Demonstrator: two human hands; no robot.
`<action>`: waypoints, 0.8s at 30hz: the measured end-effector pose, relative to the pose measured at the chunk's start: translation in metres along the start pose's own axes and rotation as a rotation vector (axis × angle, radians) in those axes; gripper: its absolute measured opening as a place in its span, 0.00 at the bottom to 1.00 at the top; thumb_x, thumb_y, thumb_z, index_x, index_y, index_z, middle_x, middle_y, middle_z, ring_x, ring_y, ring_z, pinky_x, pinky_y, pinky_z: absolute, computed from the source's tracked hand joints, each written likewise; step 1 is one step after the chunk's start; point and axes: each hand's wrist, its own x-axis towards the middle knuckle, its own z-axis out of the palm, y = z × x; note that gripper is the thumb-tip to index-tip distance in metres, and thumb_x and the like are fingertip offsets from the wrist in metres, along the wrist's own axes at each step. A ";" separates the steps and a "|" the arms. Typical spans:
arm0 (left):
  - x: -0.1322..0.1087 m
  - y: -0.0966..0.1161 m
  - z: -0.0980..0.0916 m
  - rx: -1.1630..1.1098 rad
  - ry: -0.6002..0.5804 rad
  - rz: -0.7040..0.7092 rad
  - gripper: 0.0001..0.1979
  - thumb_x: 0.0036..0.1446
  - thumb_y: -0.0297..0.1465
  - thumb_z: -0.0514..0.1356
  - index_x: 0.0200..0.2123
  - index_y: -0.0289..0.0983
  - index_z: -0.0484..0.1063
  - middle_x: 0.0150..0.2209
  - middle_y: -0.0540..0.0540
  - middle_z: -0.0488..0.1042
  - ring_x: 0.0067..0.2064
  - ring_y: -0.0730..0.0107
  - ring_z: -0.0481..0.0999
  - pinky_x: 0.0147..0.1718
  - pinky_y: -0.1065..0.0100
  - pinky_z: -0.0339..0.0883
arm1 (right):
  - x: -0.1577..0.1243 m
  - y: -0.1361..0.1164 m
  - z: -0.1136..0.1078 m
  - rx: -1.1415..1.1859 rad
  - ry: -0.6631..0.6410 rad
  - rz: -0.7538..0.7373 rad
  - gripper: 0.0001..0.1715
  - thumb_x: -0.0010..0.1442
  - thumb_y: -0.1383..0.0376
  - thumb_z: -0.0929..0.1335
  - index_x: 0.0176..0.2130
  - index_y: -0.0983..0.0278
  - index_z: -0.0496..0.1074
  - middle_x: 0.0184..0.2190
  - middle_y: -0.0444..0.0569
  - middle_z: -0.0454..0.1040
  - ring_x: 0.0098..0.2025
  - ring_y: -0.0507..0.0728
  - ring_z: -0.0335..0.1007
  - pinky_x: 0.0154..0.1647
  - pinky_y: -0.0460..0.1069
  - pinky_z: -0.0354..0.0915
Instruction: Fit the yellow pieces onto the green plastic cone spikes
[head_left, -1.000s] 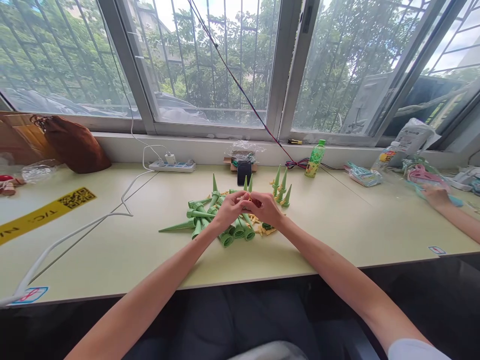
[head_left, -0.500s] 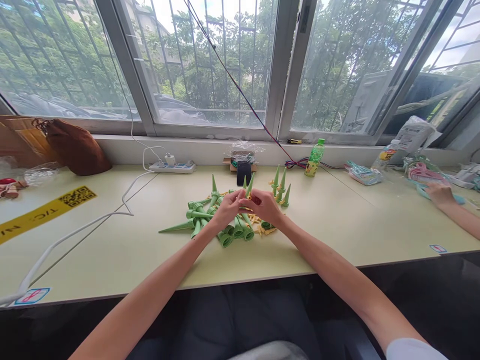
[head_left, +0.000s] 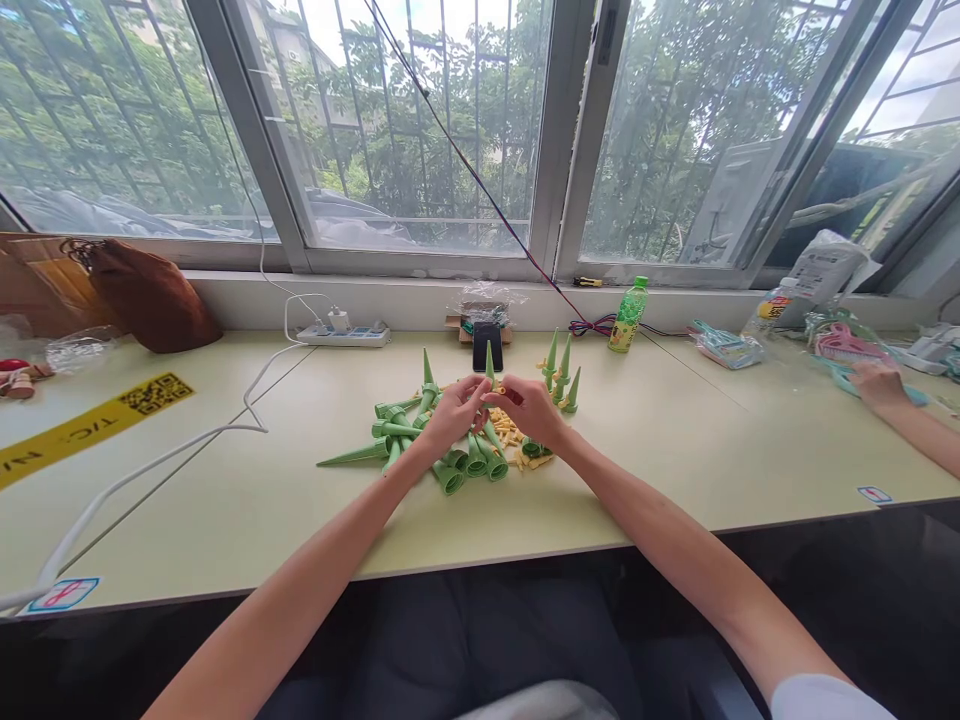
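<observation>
Above the pile, my left hand [head_left: 459,410] is closed around a green plastic watering spike [head_left: 490,358], its pointed tip upward. Close against it, the fingertips of my right hand [head_left: 529,408] pinch a small yellow plastic valve [head_left: 501,390] at the spike's side. My fingers hide the spike's lower part. Several loose green spikes [head_left: 390,428] lie heaped below and left of my hands, some with open round ends facing me. Small yellow valves [head_left: 510,428] are scattered under my right hand. Several spikes with yellow pieces fitted [head_left: 564,372] stand upright beyond it.
Behind my hands, a dark phone [head_left: 487,346] leans against a small box. A green drink bottle [head_left: 628,316] stands right of it. A power strip [head_left: 345,336] with white cables lies back left. At far right, another person's hand [head_left: 879,386] is near pink and blue items.
Two green tips showed above my hands before, one leaning right; now a single upright tip shows. My hands have shifted only slightly and stay close together.
</observation>
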 end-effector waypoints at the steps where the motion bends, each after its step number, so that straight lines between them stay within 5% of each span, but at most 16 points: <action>1: 0.000 0.000 0.000 0.000 0.013 -0.011 0.17 0.56 0.46 0.59 0.34 0.37 0.67 0.21 0.54 0.64 0.18 0.80 0.62 0.13 0.77 0.56 | 0.000 0.001 0.000 -0.003 -0.010 0.006 0.29 0.61 0.45 0.63 0.22 0.63 0.55 0.18 0.37 0.55 0.23 0.48 0.44 0.24 0.44 0.48; 13: 0.003 -0.006 -0.004 0.081 0.270 0.012 0.17 0.52 0.45 0.63 0.30 0.37 0.66 0.24 0.52 0.68 0.15 0.80 0.62 0.11 0.76 0.52 | 0.004 0.023 -0.012 -0.142 -0.007 0.066 0.17 0.67 0.57 0.60 0.34 0.64 0.71 0.22 0.43 0.69 0.24 0.50 0.60 0.30 0.45 0.55; 24: 0.005 -0.012 -0.008 0.188 0.316 -0.008 0.18 0.53 0.45 0.62 0.34 0.36 0.68 0.34 0.45 0.74 0.15 0.81 0.64 0.10 0.75 0.55 | 0.002 0.029 -0.004 -0.186 -0.311 -0.029 0.07 0.59 0.68 0.69 0.39 0.64 0.78 0.36 0.52 0.74 0.38 0.54 0.68 0.43 0.50 0.62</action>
